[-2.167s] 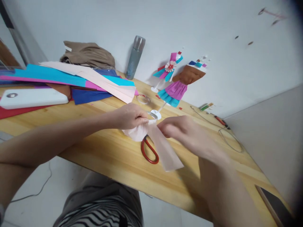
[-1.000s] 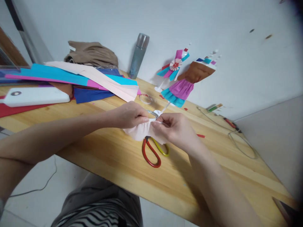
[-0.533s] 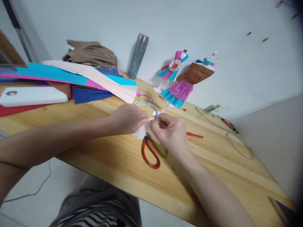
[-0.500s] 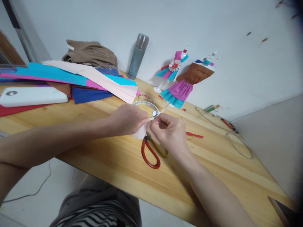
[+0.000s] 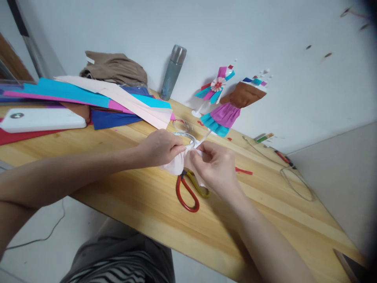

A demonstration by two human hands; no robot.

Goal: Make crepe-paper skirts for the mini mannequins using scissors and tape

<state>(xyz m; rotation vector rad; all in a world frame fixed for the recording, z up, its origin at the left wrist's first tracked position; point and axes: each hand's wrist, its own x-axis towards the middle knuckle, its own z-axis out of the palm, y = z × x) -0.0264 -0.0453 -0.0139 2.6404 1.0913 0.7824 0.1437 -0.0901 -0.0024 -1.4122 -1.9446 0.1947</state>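
My left hand (image 5: 160,148) and my right hand (image 5: 214,165) meet over the middle of the wooden table (image 5: 141,196). Both pinch a gathered piece of pale pink crepe paper (image 5: 176,165) between their fingertips. A clear tape roll (image 5: 185,137) lies just behind my left fingers, touching them or nearly so. Red-handled scissors (image 5: 186,192) lie flat on the table right under the paper and my right hand.
Two paper dresses on white stands (image 5: 226,108) lean by the wall. A grey bottle (image 5: 173,72) stands behind. Coloured paper sheets (image 5: 88,98), a white box (image 5: 41,120) and a brown cloth (image 5: 114,68) fill the left. Wire (image 5: 294,182) and pens (image 5: 265,137) lie at right.
My right hand has drawn the long loose paper strip in toward my left hand and bunched it up. The tape roll has come into view behind my left fingers.
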